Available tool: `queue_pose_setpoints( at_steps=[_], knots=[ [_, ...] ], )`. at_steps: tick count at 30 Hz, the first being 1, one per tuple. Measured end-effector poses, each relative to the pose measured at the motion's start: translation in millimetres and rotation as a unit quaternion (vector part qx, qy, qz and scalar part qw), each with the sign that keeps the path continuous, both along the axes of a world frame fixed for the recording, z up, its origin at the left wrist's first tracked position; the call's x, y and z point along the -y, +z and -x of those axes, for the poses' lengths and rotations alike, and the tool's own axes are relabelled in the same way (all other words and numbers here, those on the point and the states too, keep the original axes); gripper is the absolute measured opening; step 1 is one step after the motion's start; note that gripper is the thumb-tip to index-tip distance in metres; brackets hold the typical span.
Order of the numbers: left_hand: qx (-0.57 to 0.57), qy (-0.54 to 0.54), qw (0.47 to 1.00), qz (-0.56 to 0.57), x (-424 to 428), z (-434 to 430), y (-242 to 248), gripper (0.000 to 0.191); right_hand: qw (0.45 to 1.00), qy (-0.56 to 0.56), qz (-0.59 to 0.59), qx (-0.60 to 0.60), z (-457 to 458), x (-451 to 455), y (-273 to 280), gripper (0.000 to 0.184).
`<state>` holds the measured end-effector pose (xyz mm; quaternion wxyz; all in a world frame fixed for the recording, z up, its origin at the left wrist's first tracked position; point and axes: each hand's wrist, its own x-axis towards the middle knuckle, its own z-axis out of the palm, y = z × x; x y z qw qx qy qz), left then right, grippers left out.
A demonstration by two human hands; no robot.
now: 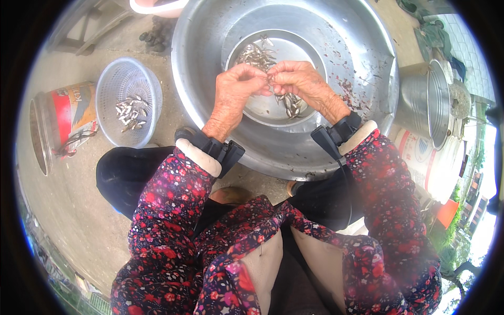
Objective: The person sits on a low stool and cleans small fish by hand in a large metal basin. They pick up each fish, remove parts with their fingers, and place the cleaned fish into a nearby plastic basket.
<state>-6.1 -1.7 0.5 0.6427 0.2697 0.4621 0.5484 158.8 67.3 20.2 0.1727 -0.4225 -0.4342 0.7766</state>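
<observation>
Over a round metal bowl, my left hand and my right hand meet fingertip to fingertip. Between them they pinch something small, which looks like a little fish, mostly covered by the fingers. A heap of small silvery fish lies at the bowl's far left side, and another cluster of fish rests below my right hand. The bowl sits inside a wide metal basin. Dark red scraps stick to the basin's right side.
To the left stands a pale blue plastic colander holding several small fish. Beyond it is a printed plastic bucket. A metal bucket and a white plastic bucket stand at right. A pink basin shows at the top.
</observation>
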Motion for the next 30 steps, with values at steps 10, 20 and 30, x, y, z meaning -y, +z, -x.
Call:
queue_pose_setpoints(
  at_steps=[10,20,30],
  knots=[
    [0.100,0.052,0.988,0.102,-2,-2,-7,0.008,0.998,-0.051,-0.023,-0.001,5,3,-12,0.014],
    [0.301,0.076,0.938,0.158,-17,-3,-19,0.052,0.993,-0.112,-0.045,0.011,-12,-16,5,0.019],
    [0.308,0.052,0.943,0.118,-13,-21,2,0.071,0.946,0.000,-0.313,0.090,20,21,4,0.013]
  ],
)
